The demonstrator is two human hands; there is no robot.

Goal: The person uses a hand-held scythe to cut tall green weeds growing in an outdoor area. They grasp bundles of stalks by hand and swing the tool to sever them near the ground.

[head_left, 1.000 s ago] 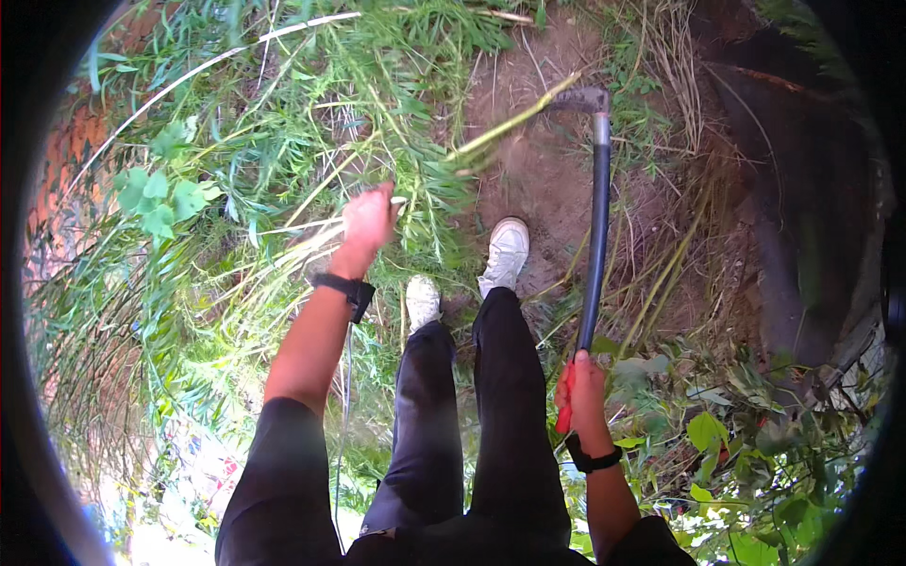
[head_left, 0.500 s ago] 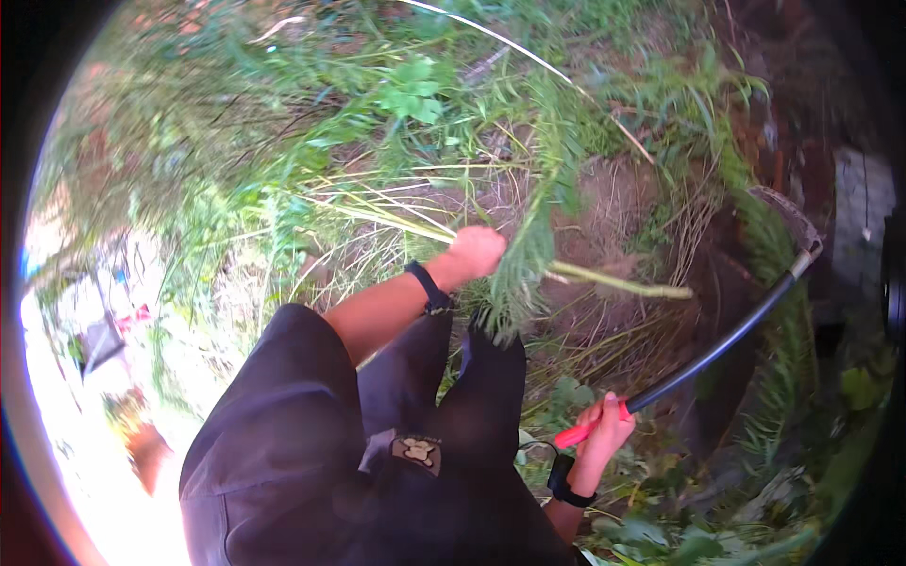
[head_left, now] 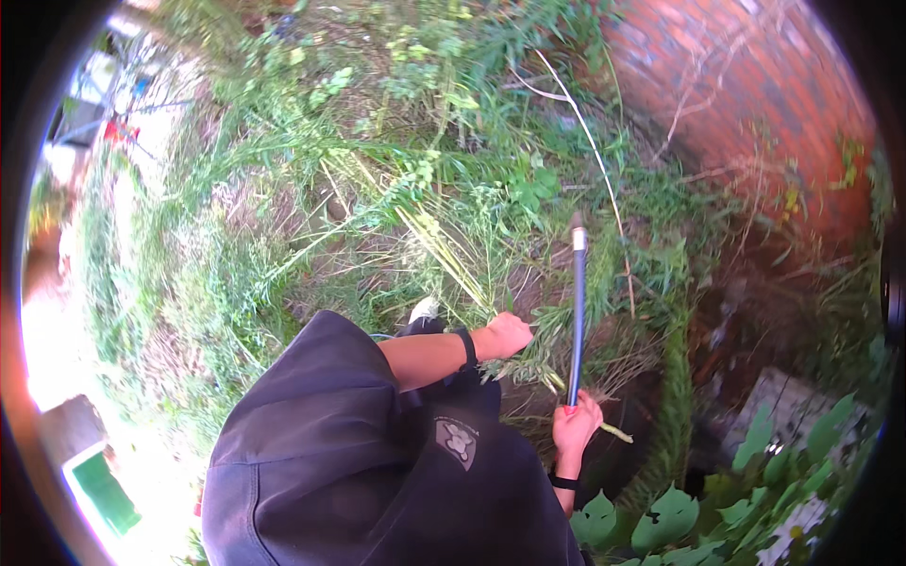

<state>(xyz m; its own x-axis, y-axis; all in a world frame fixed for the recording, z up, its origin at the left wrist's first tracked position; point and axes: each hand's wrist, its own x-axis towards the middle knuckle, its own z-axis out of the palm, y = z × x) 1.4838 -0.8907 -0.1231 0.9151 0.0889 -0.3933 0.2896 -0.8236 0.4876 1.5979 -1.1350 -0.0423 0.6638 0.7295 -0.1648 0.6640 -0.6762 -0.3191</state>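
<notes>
My left hand (head_left: 508, 335) is closed round a bundle of long green weed stalks (head_left: 439, 245), whose leafy ends stretch away to the upper left. A thick cut-looking stem end (head_left: 616, 433) sticks out past my right hand. In my right hand (head_left: 578, 424) is the red grip of a sickle (head_left: 578, 311), its long dark shaft pointing away from me. The sickle's blade, at the far end, is hardly visible against the weeds. Both hands are close together, in front of my dark clothing.
A red brick wall (head_left: 755, 104) rises at the far right. Tangled weeds (head_left: 396, 104) cover the ground ahead, with a thin pale dry stick (head_left: 599, 160) among them. Broad leaves (head_left: 665, 519) and a grey slab (head_left: 788, 415) lie at the lower right. A green panel (head_left: 104, 491) shows at the left.
The view has turned rightward, bringing the brick wall in. The sickle has swung from slanting right to pointing straight ahead, and my right hand has come nearer my left, which still holds the stalks.
</notes>
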